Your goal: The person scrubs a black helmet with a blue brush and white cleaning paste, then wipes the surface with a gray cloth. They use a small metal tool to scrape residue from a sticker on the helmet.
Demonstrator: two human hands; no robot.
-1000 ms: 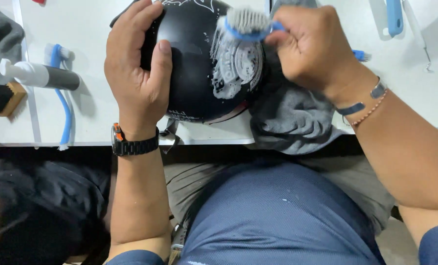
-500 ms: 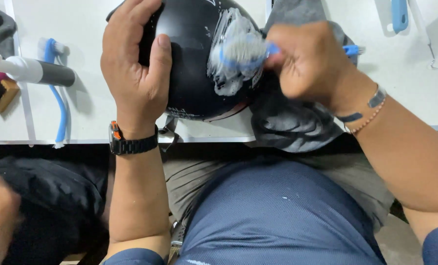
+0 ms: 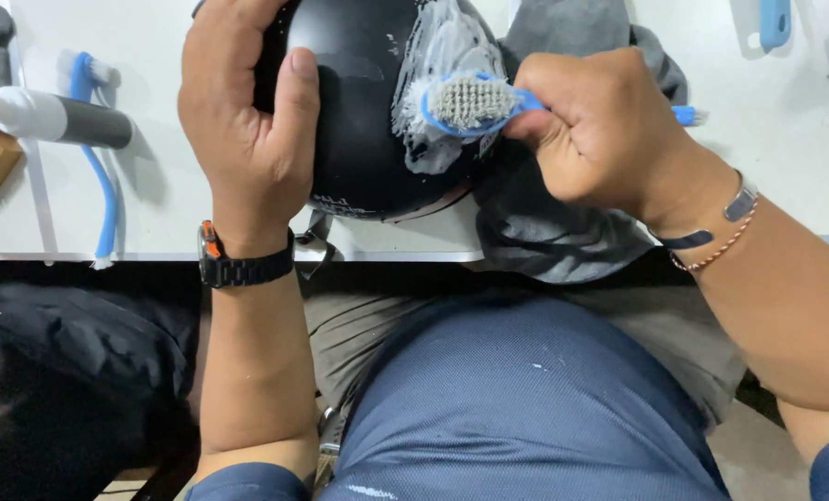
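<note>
Brush (image 3: pixel 475 100) rolled bristles-up since last frame; right hand (image 3: pixel 600 139) clenched on its handle, left hand (image 3: pixel 247 121) gripping helmet (image 3: pixel 368 111). Scrubbing step; I judge next: bristles back onto foam (image 3: pixel 438 56).

Single head-worn view, facing steeply down, close over table edge (image 3: pixel 405 252) (and lap)

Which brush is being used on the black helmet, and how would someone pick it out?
Start at the white table, where a glossy black helmet sits near the edge, steadied by the left hand. The right hand holds a blue-handled brush against the helmet's foamy patch. Unlike the other blue brush lying at the table's left, its grey bristles face up, ringed with white foam.
</note>
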